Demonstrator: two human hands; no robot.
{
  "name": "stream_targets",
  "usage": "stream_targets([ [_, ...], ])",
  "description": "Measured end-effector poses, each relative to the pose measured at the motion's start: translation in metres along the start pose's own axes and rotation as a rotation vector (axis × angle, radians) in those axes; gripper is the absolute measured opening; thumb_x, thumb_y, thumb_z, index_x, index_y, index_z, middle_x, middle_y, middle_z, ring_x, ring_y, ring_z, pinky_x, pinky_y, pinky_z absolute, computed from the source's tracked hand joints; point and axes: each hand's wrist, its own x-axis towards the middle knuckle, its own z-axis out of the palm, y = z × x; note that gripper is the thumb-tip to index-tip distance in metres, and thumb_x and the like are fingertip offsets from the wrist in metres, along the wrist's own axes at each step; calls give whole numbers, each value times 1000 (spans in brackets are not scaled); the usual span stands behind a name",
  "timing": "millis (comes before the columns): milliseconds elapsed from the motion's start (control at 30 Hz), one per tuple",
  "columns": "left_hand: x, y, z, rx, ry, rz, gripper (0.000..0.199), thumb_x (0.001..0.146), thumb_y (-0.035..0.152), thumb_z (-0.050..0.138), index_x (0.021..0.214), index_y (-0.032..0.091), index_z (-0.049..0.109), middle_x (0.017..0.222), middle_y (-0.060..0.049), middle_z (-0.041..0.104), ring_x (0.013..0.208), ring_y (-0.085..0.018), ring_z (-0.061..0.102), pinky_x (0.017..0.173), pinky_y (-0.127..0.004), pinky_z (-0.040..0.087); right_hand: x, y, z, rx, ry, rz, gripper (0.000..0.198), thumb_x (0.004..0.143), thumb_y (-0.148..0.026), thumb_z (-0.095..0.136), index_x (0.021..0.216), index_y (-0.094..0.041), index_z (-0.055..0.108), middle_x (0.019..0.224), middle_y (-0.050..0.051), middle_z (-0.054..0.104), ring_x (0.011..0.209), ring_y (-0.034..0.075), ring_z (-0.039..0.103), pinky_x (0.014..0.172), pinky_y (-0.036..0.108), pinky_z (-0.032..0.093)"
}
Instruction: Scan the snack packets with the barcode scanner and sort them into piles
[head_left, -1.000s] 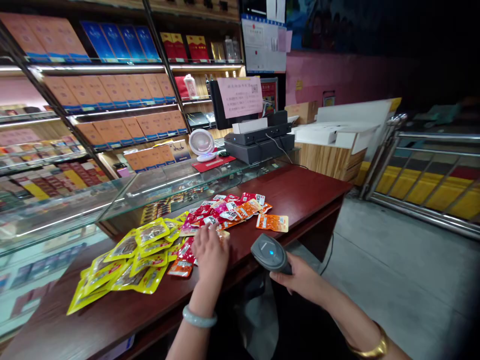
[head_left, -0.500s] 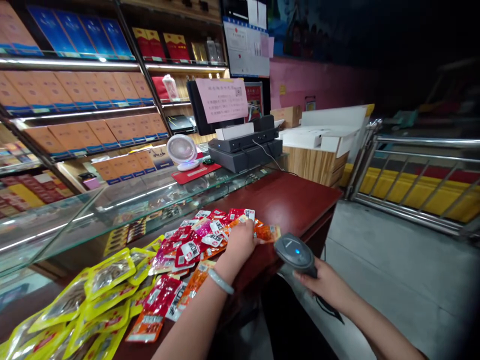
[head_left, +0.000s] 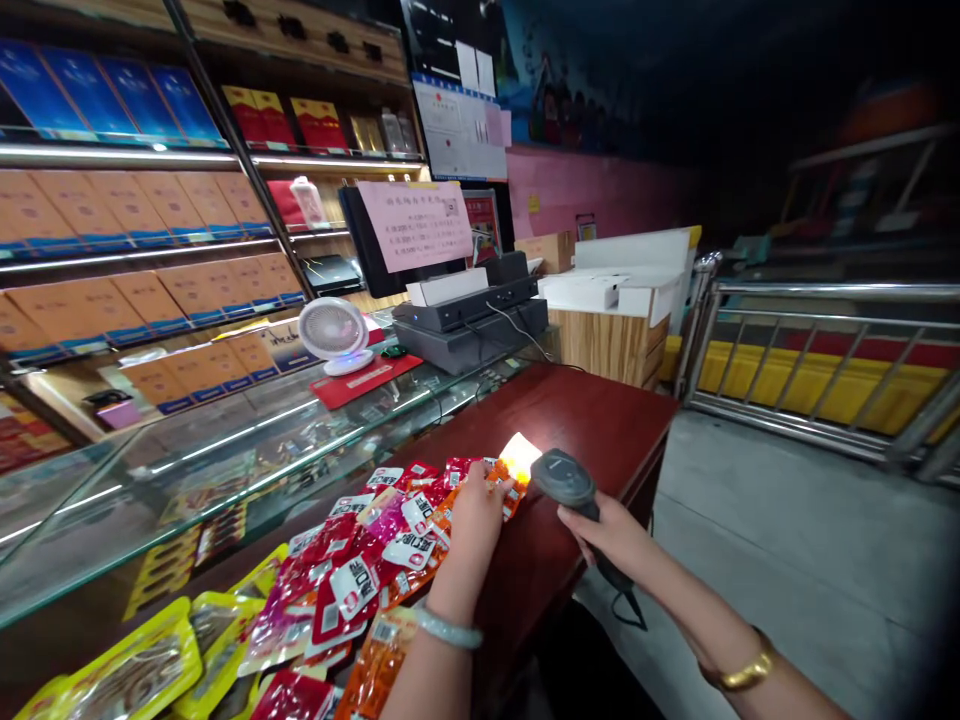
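My right hand (head_left: 611, 535) is wrapped round the handle of a dark grey barcode scanner (head_left: 564, 478). Bright light from the scanner falls on the end of an orange snack packet (head_left: 512, 490). That packet is pinched in my left hand (head_left: 480, 505), which rests at the far end of a heap of packets. Red and white snack packets (head_left: 356, 585) lie just left of my left wrist, and another orange packet (head_left: 379, 660) is beside the forearm. Yellow-edged packets (head_left: 139, 660) lie at the near left.
The packets lie on a dark red tabletop (head_left: 600, 405) alongside a glass display counter (head_left: 225, 440). On the glass stand a small white fan (head_left: 334, 330) and a dark cash register (head_left: 472, 330). A metal railing (head_left: 825, 300) stands at the right.
The scanner has come nearer the orange packet, and its light now shines on the packet's end. My left hand has tilted that packet upward. The camera view has shifted.
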Motion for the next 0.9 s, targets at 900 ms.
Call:
stream_targets([
  [900, -4, -10, -30, 639, 103, 74, 49, 77, 56, 74, 106, 17, 66, 118, -15, 67, 118, -35, 56, 102, -47, 37, -3, -4, 5, -114, 61, -47, 29, 83, -46, 71, 95, -20, 68, 49, -5, 62, 46, 18, 60, 51, 27, 48],
])
